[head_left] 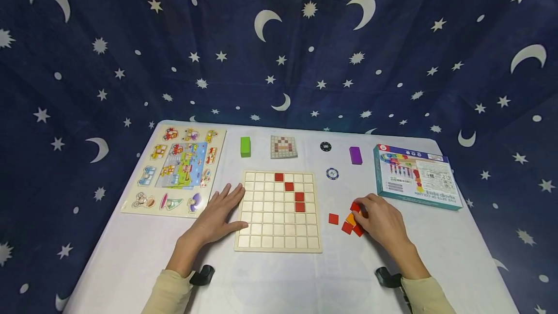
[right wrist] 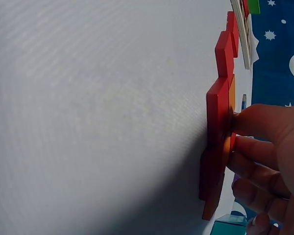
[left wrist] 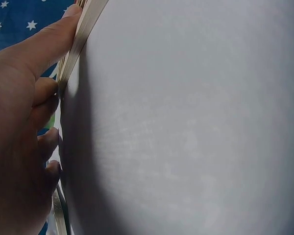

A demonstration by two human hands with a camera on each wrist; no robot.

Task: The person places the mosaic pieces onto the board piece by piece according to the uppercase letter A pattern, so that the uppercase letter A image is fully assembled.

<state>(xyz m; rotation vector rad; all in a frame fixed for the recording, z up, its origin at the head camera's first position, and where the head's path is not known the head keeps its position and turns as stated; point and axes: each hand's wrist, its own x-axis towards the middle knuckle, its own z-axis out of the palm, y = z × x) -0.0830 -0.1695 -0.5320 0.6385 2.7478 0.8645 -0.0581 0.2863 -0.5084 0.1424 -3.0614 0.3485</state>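
My left hand (head_left: 221, 212) lies with fingers spread at the left side of a cream gridded board (head_left: 279, 253). Its thumb (left wrist: 54, 41) rests against the board's near left edge. Four red squares fill cells in the board's upper right half, one of them a red tile (head_left: 279, 177) in the top row. Beyond the board's right side, my right hand (head_left: 383, 219) bends over a small heap of red tiles (right wrist: 218, 110) and an orange tile (head_left: 350, 219). Thumb and fingertips touch the heap; I cannot tell whether they pinch a tile. Apart from it lies a single red tile (head_left: 333, 219).
Behind the board are a pattern card (head_left: 283, 147), a green block (head_left: 245, 147), a purple block (head_left: 355, 155), a black chip (head_left: 325, 146) and a blue-white chip (head_left: 332, 173). A picture puzzle board (head_left: 141, 178) is at left, a teal-edged box (head_left: 418, 176) at right.
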